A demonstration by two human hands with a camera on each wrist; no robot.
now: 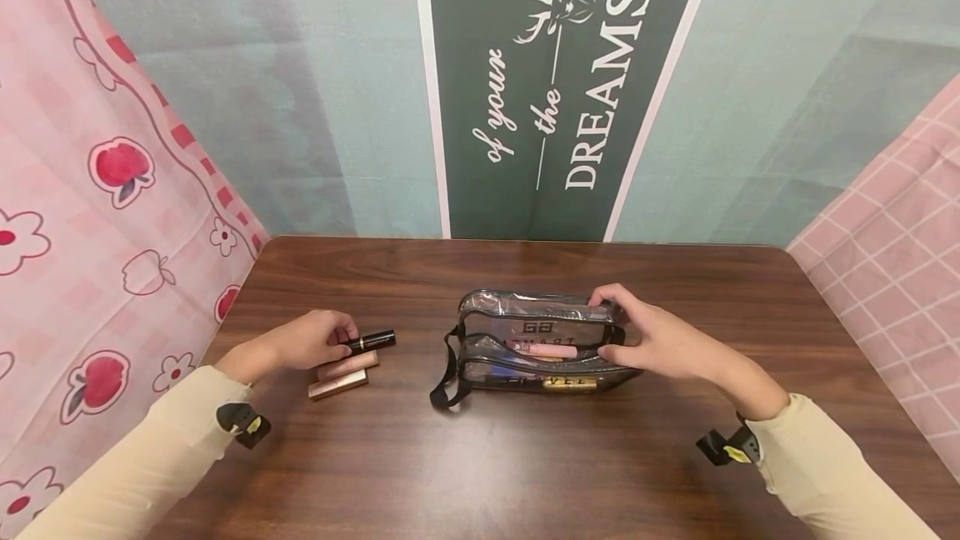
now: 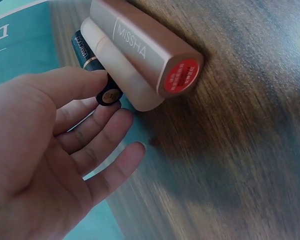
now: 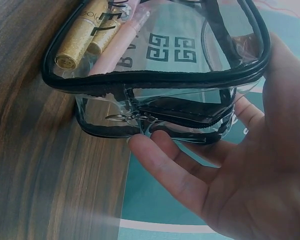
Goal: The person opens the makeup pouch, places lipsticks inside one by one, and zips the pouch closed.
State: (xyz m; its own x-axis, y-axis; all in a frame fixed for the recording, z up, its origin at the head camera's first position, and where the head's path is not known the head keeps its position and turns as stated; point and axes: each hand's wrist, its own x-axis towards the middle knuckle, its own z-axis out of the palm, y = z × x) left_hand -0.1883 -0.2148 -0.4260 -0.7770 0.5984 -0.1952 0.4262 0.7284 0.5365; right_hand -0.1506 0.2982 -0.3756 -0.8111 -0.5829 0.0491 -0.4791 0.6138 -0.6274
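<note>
In the head view my left hand (image 1: 318, 340) pinches a black lipstick tube (image 1: 375, 341) with a thin gold band; in the left wrist view the thumb and fingertips are at its end. Beside it lie a pinkish tube (image 1: 348, 366) and a rose-gold MISSHA lipstick (image 2: 145, 45) with a red end label. A clear cosmetic pouch (image 1: 480, 325) with black piping stands to the right, its top open. My right hand (image 1: 660, 340) holds the pouch's right end, thumb at the near rim and fingers at the far one. Through its wall show a pink tube (image 3: 119, 47) and gold tubes (image 3: 80, 42).
A black strap loop (image 1: 444, 390) hangs off the pouch's left end onto the brown wooden table (image 1: 525, 473). A zipper pull (image 3: 121, 118) sits on the pouch's right end. Printed cloths (image 1: 337, 90) hang behind the table and at both sides.
</note>
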